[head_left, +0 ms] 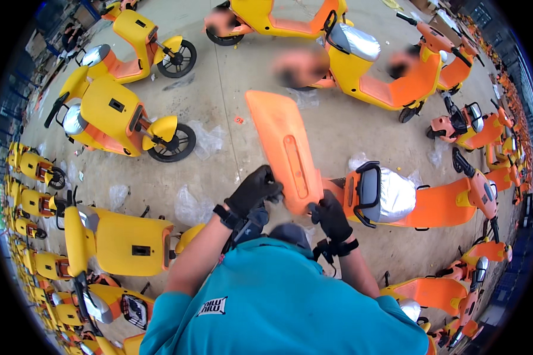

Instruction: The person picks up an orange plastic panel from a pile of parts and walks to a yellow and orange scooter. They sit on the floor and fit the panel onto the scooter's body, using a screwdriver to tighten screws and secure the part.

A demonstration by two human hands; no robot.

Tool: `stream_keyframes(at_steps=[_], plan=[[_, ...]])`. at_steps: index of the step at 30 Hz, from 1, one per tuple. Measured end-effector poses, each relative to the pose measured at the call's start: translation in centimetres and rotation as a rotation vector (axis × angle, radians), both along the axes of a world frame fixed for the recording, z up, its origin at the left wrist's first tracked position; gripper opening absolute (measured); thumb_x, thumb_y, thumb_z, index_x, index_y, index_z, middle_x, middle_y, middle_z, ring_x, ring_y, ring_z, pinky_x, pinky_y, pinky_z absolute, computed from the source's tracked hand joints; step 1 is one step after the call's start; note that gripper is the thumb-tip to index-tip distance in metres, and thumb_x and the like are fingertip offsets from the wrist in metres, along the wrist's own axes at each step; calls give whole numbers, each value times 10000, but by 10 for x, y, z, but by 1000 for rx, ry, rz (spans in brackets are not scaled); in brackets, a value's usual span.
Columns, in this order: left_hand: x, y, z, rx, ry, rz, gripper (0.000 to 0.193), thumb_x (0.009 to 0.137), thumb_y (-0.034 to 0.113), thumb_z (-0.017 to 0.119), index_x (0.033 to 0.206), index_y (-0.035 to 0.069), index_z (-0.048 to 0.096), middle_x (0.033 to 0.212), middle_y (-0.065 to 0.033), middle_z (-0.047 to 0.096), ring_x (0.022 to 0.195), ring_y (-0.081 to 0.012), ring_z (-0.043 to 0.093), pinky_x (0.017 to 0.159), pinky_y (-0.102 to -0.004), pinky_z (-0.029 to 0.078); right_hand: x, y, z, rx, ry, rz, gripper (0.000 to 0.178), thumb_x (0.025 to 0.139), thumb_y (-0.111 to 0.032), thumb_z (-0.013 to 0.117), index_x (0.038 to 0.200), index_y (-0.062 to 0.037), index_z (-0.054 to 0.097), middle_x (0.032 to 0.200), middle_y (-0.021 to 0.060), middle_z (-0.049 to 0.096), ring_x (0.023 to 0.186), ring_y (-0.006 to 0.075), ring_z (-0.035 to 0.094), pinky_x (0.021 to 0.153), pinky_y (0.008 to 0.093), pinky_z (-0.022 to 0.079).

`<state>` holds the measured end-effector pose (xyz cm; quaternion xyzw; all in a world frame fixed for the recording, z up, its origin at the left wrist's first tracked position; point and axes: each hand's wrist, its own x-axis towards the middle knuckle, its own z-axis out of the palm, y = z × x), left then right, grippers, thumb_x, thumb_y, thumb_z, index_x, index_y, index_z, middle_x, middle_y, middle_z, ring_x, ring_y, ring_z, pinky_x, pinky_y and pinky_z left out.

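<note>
Two black-gloved hands work at the near end of one long orange panel (283, 139), which slants off toward 11 o'clock above the grey floor (228, 89). The right hand (333, 220) has its grip closed on the panel's bottom corner at 5 o'clock; the left hand (251, 192) curls its fingers by the lower left edge at 7 o'clock, and I cannot tell whether that grip is clenched on it. Room is tight at 4 o'clock: an orange scooter (444, 207) has its tail just beside the panel's right edge. Floor opens out toward 11 o'clock and, past crumpled clear plastic (207, 142), toward 9, where a yellow scooter (109, 109) stands well apart. A yellow-and-orange scooter (346, 71) bounds the space between 1 and 2 o'clock.
</note>
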<state>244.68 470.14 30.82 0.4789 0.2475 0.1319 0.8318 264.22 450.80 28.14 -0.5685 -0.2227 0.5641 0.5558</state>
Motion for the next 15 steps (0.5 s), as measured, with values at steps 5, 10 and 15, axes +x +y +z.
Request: stream_keyframes(at_steps=[5, 10, 15], plan=[[34, 109, 17, 134, 182, 84, 445, 893, 326, 731, 1146, 2, 562, 926, -51, 643, 729, -80, 605, 631, -241, 511, 28, 117, 13, -20, -186, 60, 231, 935, -81, 637, 1138, -26, 543, 803, 26, 584, 618, 85, 550, 555, 243, 452], [68, 222, 15, 144, 270, 117, 426, 890, 328, 735, 1135, 7, 597, 938, -43, 649, 746, -78, 599, 628, -247, 498, 46, 237, 15, -5, 6, 39, 217, 956, -116, 632, 1133, -28, 543, 807, 23, 581, 643, 90, 573, 578, 243, 467], [102, 359, -4, 356, 131, 131, 455, 925, 278, 696, 1257, 5, 546, 1064, -35, 637, 923, -89, 591, 782, -279, 503, 83, 378, 20, 14, -44, 67, 180, 959, -154, 638, 1072, -22, 592, 790, 3, 593, 672, 77, 561, 617, 246, 466]])
